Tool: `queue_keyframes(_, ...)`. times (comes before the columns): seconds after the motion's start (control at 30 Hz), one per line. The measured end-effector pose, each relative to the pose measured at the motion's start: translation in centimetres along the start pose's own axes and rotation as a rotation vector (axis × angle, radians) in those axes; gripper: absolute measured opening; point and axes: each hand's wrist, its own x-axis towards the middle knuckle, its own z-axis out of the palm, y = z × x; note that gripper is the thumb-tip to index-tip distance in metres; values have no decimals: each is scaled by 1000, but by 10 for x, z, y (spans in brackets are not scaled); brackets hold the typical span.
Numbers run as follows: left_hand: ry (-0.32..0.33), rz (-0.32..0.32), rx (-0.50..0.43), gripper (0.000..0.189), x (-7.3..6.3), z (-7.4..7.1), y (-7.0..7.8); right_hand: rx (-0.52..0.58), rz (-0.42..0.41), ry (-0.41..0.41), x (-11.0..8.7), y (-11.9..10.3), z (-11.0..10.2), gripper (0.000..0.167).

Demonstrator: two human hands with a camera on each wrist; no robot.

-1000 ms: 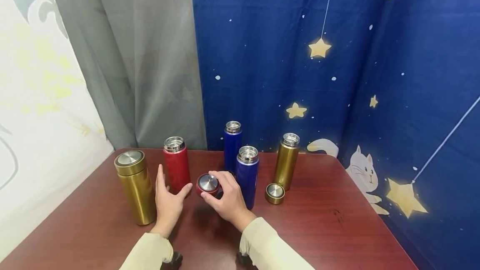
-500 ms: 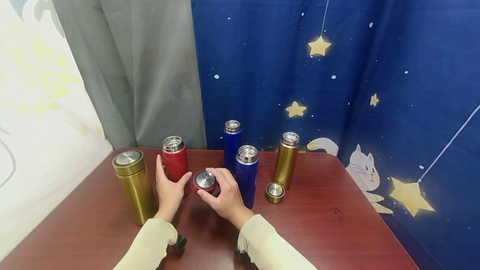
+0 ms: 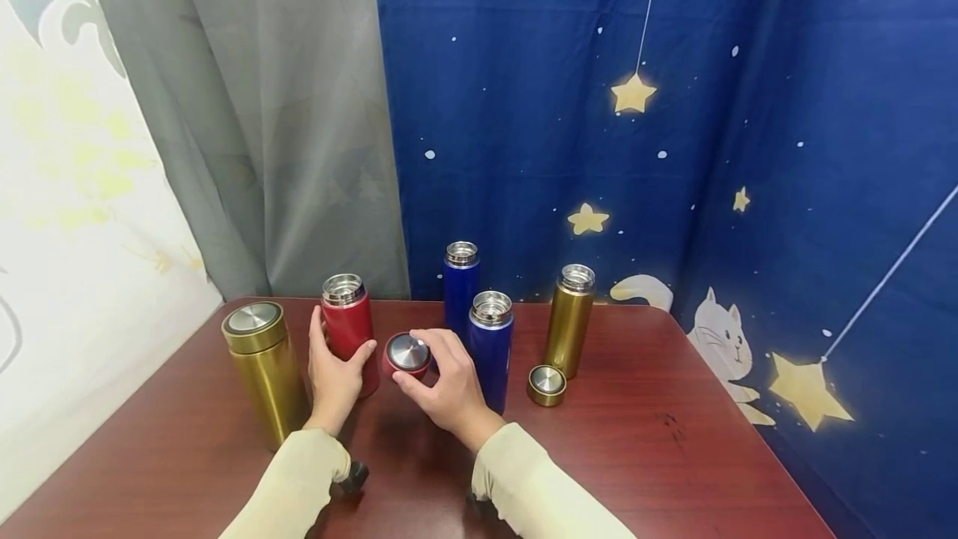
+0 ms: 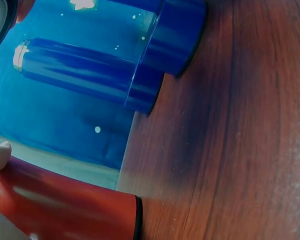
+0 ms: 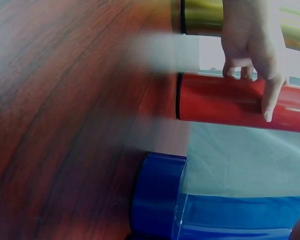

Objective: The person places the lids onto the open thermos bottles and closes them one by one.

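head view: at left, the uncapped red thermos bottle [image 3: 348,321] is being gripped by the left hand [image 3: 334,381], seemingly for steadiness; just right, a red lid [image 3: 407,353] is being pinched by the right hand [image 3: 447,381]. left wrist: the lid is being largely cut off. right wrist: the bottle's top is being cropped.

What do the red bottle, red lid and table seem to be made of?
Red bottle: probably metal with smooth, glossy paint; its bare neck shines silver. Red lid: top looks like brushed steel, given radial glints; side unclear. Table: wood or wood-look laminate, semi-gloss, with streaky grain.
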Motion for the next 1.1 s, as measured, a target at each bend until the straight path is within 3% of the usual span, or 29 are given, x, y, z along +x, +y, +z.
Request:
queue_keyframes(0.63, -58, 4, -2, 98, -9, -5, 5, -8, -35, 12, 11, -2, -2, 46)
queue_keyframes(1.1, -87, 78, 64, 92, -18, -9, 11, -14, -30, 29, 14, -2, -7, 43)
